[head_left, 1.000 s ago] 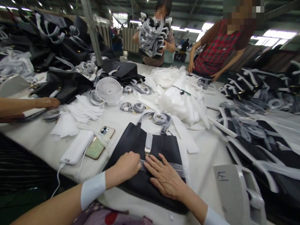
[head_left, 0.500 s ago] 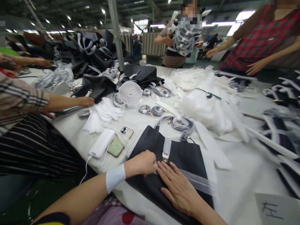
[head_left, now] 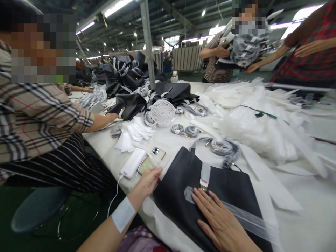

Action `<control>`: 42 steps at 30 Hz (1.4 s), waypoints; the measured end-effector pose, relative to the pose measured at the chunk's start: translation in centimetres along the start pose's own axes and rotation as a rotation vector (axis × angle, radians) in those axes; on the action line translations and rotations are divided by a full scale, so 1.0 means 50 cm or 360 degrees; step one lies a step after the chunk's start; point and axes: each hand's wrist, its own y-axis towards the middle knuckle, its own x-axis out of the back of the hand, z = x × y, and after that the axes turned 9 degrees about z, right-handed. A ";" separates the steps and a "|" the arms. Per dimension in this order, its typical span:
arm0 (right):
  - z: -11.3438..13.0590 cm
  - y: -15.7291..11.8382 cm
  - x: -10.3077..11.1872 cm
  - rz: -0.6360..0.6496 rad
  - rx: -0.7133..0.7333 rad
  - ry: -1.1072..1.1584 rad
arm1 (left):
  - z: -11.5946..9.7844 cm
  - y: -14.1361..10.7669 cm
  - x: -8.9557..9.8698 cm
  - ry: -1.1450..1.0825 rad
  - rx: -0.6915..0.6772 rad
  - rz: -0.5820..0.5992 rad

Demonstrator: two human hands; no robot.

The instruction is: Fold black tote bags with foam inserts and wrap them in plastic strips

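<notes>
Well, the person's two hands work on a black leather tote bag (head_left: 178, 197), which lies flat on a white foam sheet (head_left: 157, 224) at the near edge of the tabletop (head_left: 168, 140). The right hand (head_left: 219, 220) is open, with the fingers spread, and it presses flat on the bag's front, just beside a clear film strip (head_left: 249, 218). This strip crosses the bag from near the middle and runs past the right edge. The left hand (head_left: 148, 183) is also open and grips nothing; it rests at the bag's left edge, near a smartphone (head_left: 154, 155) and a white power bank (head_left: 133, 162). As far as the pictures show, this bag has a pale strap tab with a metal clasp (head_left: 205, 175) already lying on its front, and the film is already across it, but I cannot tell if the film is fixed. A coiled shoulder strap in clear plastic (head_left: 219, 147) lies apart, above the bag, not attached. More black bags (head_left: 128, 75) lie in a heap at the far end, with a small white fan (head_left: 162, 112) and a pile of white foam sheets (head_left: 258, 131) between. A co-worker's hand (head_left: 111, 117) reaches over the tabletop on the left side.
</notes>
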 end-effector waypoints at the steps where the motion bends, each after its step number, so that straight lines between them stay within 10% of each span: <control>1: -0.001 0.000 -0.002 -0.0014 0.0007 -0.0022 | -0.002 0.011 -0.006 -0.0013 0.0006 0.0017; 12: -0.003 0.000 0.003 -0.0051 0.0008 -0.0018 | -0.062 0.066 -0.020 -0.0148 -0.0656 -0.0252; 22: -0.012 0.002 -0.007 -0.0191 0.0084 -0.0309 | -0.336 0.095 0.095 -0.0350 -0.0993 -0.0454; 25: -0.007 0.000 -0.001 -0.0117 0.0047 -0.0224 | -0.282 0.076 0.087 -0.0337 -0.0769 -0.0142; 32: 0.005 -0.006 0.019 0.0198 -0.0056 0.0119 | -0.005 0.023 -0.003 0.0063 -0.0138 0.0382; 37: 0.007 -0.007 0.023 0.0273 -0.0094 0.0357 | -0.024 -0.022 -0.050 0.0701 -0.0835 0.0277; 42: 0.009 -0.006 0.032 0.0330 -0.0111 0.0480 | -0.034 -0.064 -0.128 0.1872 -0.1424 0.0878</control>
